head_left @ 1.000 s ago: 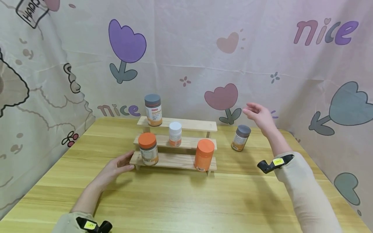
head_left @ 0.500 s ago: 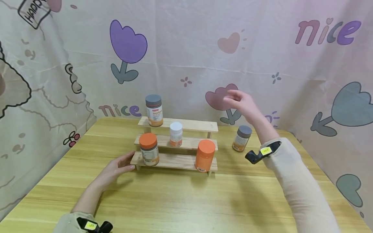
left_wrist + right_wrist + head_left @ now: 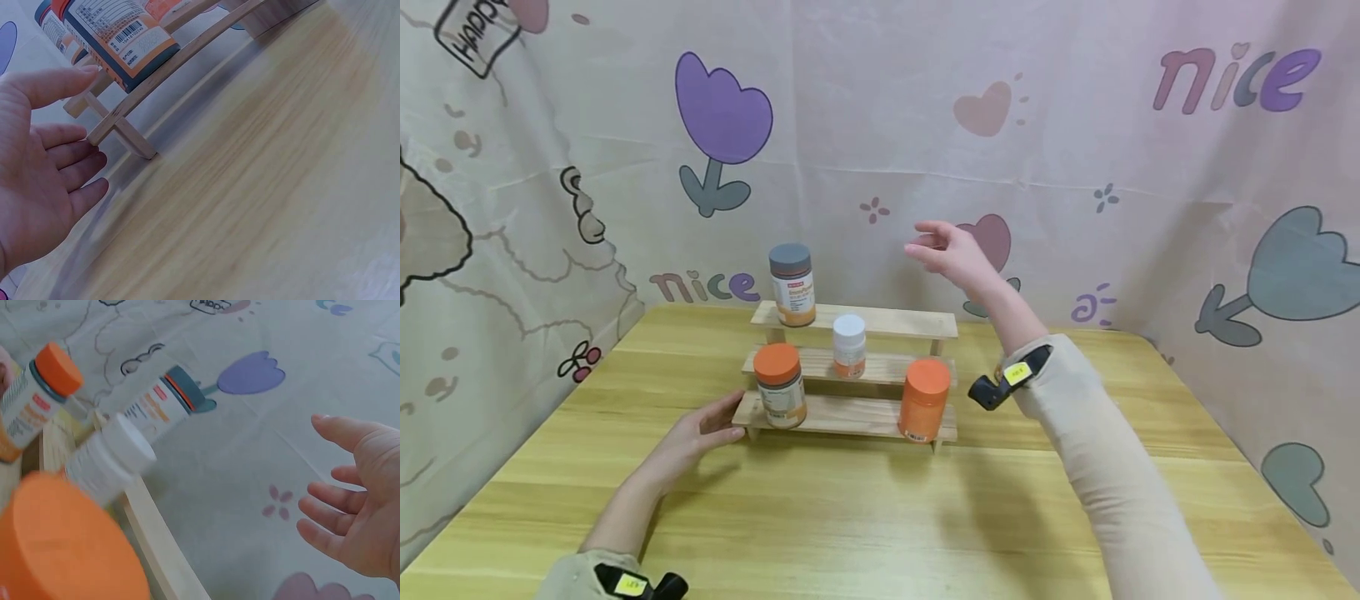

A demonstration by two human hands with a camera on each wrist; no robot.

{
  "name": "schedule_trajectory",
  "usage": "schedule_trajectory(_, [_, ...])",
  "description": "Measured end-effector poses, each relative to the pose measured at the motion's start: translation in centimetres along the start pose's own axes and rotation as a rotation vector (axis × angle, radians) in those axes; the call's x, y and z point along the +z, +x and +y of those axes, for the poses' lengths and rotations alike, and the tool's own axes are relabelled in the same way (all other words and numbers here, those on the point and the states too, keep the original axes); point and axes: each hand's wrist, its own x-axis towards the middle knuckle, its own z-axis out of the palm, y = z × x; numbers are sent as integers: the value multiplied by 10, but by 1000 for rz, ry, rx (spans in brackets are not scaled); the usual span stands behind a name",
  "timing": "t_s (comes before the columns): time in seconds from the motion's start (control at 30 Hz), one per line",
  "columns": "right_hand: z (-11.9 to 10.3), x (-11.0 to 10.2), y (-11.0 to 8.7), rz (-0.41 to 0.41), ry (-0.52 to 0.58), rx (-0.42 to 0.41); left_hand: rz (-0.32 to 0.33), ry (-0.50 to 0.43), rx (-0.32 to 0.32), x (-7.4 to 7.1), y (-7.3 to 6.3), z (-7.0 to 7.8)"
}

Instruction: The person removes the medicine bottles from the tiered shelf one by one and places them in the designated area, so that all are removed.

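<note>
My left hand (image 3: 694, 437) is at the left end of the three-step wooden rack (image 3: 850, 412), its relaxed fingers by the lowest plank's tip; the left wrist view does not settle whether they touch. Empty, my right hand (image 3: 957, 257) hangs in the air above the top step's right half, fingers loosely bent. On the top step, at left, stands a grey-capped supplement bottle (image 3: 793, 287). A small white-capped bottle (image 3: 849, 348) is on the middle step. The lowest step bears an orange-capped bottle (image 3: 781, 390) at left and an all-orange bottle (image 3: 924, 404) at right.
A second grey-capped bottle on the table, right of the rack, is almost wholly hidden by my right forearm. Wood-grain table (image 3: 820, 517) surrounds the rack. Behind it hangs a printed cloth (image 3: 865, 100), with more cloth along both sides.
My right hand has moved left and slightly up, from above the loose grey-capped bottle to above the rack; the forearm now covers that bottle. My left hand has stayed in place.
</note>
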Motion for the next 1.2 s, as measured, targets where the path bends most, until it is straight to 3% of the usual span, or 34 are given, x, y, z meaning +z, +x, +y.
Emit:
schedule_trajectory(0.43, [-17, 58, 21, -81, -9, -2, 9, -21, 8, 1, -1, -2])
schedule_trajectory(0.77, [-21, 92, 27, -121, -28, -51, 12, -20, 9, 1, -1, -2])
schedule_trajectory(1.0, [-17, 111, 31, -126, -2, -4, 13, -22, 19, 2, -1, -2])
schedule_trajectory(1.2, [-20, 122, 34, -106, -41, 21, 15, -24, 21, 2, 0, -2])
